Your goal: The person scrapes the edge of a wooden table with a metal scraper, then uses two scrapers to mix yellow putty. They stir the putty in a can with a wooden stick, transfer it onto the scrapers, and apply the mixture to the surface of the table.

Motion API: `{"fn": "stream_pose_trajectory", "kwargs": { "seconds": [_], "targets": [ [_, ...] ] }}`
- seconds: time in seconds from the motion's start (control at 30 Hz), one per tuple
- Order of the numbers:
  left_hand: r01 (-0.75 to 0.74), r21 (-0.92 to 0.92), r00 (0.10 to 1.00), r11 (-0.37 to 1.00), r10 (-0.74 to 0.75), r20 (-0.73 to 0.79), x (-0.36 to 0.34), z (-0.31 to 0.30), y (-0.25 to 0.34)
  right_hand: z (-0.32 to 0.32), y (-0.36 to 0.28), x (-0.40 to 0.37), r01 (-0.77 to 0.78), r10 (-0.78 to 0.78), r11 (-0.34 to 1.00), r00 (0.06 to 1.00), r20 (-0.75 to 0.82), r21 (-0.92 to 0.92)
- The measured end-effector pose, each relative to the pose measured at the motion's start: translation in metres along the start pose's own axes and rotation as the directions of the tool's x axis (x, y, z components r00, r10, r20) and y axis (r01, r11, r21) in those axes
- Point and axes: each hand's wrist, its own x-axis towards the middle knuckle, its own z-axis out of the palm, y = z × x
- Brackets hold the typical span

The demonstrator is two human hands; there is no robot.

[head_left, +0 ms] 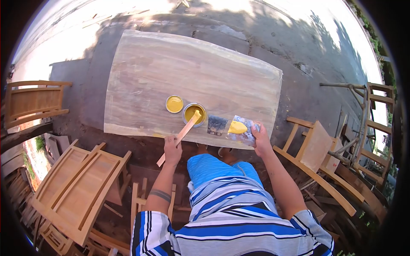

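My left hand [172,151] is closed around a flat wooden stick [184,131]. Yellow paste coats the stick's upper tip, which is over the open round can [203,109]; whether it touches the paste inside is hard to tell. To the left of the can lies its round lid [174,103], yellow on the upturned side. My right hand [262,141] grips the right edge of a thin, stained flat plate [247,135] bearing a mound of yellow paste [236,127]. Between can and plate is a dark, scuffed rectangular piece [217,125].
A worn pale tabletop [188,64] spreads in front of me. Wooden chairs stand at the far left [36,100], lower left [81,187] and right [314,147]. A frame of poles [358,123] rises at the right, with scrap wood around it.
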Motion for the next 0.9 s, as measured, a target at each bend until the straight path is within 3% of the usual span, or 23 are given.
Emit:
{"fn": "stream_pose_trajectory", "kwargs": {
  "seconds": [0.03, 0.13, 0.23, 0.33, 0.43, 0.53, 0.63, 0.9],
  "targets": [
    [0.021, -0.06, 0.999, 0.998, -0.019, 0.034, 0.0, -0.003, 0.002, -0.001, -0.001, -0.001, 0.001, -0.001, 1.0, 1.0, -0.008, 0.006],
    [0.294, -0.18, 0.938, 0.939, -0.247, 0.244, -0.002, -0.012, 0.007, -0.005, -0.001, -0.004, 0.001, -0.001, 1.0, 1.0, -0.022, 0.02],
    [0.397, -0.207, 0.902, 0.894, -0.34, 0.265, -0.001, -0.01, 0.01, -0.008, 0.001, -0.003, -0.002, 0.002, 1.0, 1.0, -0.019, 0.012],
    [0.333, -0.108, 0.902, 0.937, -0.283, 0.325, 0.003, -0.017, 0.016, -0.005, 0.0, -0.003, -0.005, 0.005, 1.0, 1.0, -0.008, 0.011],
    [0.33, -0.175, 0.894, 0.928, -0.248, 0.372, 0.001, -0.01, 0.005, 0.0, -0.002, -0.003, 0.009, -0.01, 1.0, 1.0, 0.017, 0.027],
    [0.604, -0.342, 0.729, 0.72, -0.326, 0.603, -0.003, 0.002, -0.018, 0.007, -0.007, -0.006, 0.005, -0.005, 1.0, 1.0, 0.023, 0.018],
    [0.74, -0.402, 0.62, 0.539, -0.314, 0.719, -0.006, -0.001, -0.018, 0.01, -0.009, -0.007, -0.004, 0.003, 1.0, 1.0, 0.026, 0.019],
    [0.663, -0.411, 0.695, 0.626, -0.311, 0.648, -0.003, -0.008, -0.017, 0.014, -0.011, -0.012, 0.013, -0.013, 0.999, 1.0, 0.02, 0.035]
  ]
}}
